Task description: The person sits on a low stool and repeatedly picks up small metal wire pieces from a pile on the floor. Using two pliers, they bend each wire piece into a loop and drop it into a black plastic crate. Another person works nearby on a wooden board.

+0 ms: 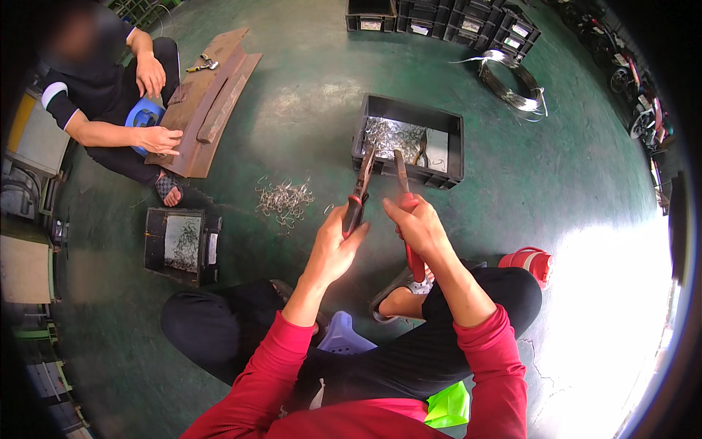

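My left hand (pixel 333 245) is closed around the dark and red handles of a pair of pliers (pixel 363 175). In my right hand (pixel 424 228) is a second pair of pliers (pixel 403 175) with red handles. Both tools point away from me, jaws side by side and apart, at the near wall of a black plastic crate (pixel 420 175). Whether a small piece sits in either jaw is too fine to make out. Inside the crate lie many small bent metal hooks (pixel 380 134) on a pale sheet, plus a dark hand tool (pixel 422 148).
Loose wire hooks (pixel 285 201) are heaped on the green floor, left of my pliers. Another black crate (pixel 212 249) stands further left. Across from it a seated person (pixel 121 95) touches a brown metal plate (pixel 201 146). A wire coil (pixel 504 88), stacked crates (pixel 468 25) and a red jug (pixel 530 265) stand around.
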Tool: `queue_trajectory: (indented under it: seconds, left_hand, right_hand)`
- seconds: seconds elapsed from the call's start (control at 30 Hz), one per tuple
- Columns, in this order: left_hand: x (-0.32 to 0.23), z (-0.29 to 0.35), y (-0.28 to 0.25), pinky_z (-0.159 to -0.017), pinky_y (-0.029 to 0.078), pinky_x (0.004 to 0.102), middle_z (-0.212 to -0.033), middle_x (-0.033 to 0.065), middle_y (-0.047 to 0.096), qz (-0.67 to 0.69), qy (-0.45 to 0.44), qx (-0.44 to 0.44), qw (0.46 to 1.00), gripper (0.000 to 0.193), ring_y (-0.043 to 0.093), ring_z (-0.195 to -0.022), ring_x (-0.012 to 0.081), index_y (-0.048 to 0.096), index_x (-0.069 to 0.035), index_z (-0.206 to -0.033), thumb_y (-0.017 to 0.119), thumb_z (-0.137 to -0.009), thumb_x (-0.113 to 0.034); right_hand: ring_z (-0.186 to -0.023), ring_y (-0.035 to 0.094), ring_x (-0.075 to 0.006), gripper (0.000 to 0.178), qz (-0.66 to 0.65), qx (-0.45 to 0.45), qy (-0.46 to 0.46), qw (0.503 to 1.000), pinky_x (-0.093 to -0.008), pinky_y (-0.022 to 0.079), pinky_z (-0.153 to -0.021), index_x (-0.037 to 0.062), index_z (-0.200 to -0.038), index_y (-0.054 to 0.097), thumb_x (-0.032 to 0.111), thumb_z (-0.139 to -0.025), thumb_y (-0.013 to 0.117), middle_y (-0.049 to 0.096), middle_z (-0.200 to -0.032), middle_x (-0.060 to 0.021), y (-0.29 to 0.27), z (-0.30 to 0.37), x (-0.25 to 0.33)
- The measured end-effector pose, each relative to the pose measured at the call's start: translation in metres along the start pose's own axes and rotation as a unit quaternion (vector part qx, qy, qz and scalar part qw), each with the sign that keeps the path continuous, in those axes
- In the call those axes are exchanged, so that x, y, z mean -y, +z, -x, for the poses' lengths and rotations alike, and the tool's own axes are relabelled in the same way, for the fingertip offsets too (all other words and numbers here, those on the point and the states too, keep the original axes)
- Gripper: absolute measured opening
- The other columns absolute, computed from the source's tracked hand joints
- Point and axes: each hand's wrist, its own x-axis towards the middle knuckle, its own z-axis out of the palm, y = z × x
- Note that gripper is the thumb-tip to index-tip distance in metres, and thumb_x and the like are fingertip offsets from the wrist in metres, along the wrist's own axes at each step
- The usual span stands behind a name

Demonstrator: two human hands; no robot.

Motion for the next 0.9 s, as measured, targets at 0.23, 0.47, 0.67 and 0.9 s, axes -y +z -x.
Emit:
queue_trajectory:
  seconds: [0.23, 0.47, 0.67, 0.9]
  left_hand:
    - [0.003, 0.000, 0.001, -0.070, 0.044, 0.0327, -0.089, 0.0123, 0.056, -0.004, 0.006, -0.004, 1.000, 0.030, 0.055, -0.076, 0.0224, 0.055, 0.001, -0.114, 0.063, -0.087, -0.011]
    - [0.011, -0.002, 0.007, -0.066, 0.045, 0.0346, -0.083, 0.0181, 0.059, 0.022, -0.065, 0.003, 0.998, 0.027, 0.059, -0.072, 0.0262, 0.055, 0.001, -0.111, 0.062, -0.088, -0.011]
    - [0.019, -0.002, 0.014, -0.067, 0.049, 0.0358, -0.082, 0.0170, 0.063, -0.088, 0.052, -0.071, 0.992, 0.025, 0.065, -0.075, 0.0313, 0.052, 0.000, -0.113, 0.058, -0.089, -0.006]
    - [0.036, -0.006, 0.020, -0.079, 0.047, 0.0457, -0.106, 0.0268, 0.057, -0.112, 0.075, -0.106, 0.985, 0.033, 0.057, -0.096, 0.0459, 0.048, 0.000, -0.120, 0.056, -0.088, -0.001]
  right_hand:
    - [-0.090, 0.064, -0.0410, 0.059, -0.001, 0.001, 0.006, 1.000, -0.0437, 0.049, -0.079, -0.0089, -0.097, 0.056, 0.048, -0.081, 0.063, 0.064, -0.086, -0.0285, 0.001, 0.000, -0.004]
    - [-0.055, 0.054, -0.0132, 0.044, -0.052, 0.026, 0.034, 0.998, -0.0294, 0.046, -0.054, 0.0004, -0.073, 0.057, 0.041, -0.086, 0.064, 0.058, -0.064, -0.0046, 0.002, 0.000, -0.004]
    - [-0.057, 0.055, -0.0154, 0.042, -0.118, 0.093, 0.077, 0.986, -0.0299, 0.047, -0.055, 0.0032, -0.070, 0.055, 0.040, -0.088, 0.064, 0.056, -0.065, -0.0045, -0.002, 0.005, 0.002]
    - [-0.061, 0.056, -0.0168, 0.034, -0.221, 0.173, 0.126, 0.952, -0.0315, 0.049, -0.059, 0.0056, -0.077, 0.053, 0.036, -0.091, 0.062, 0.056, -0.070, -0.0037, -0.007, 0.009, 0.006]
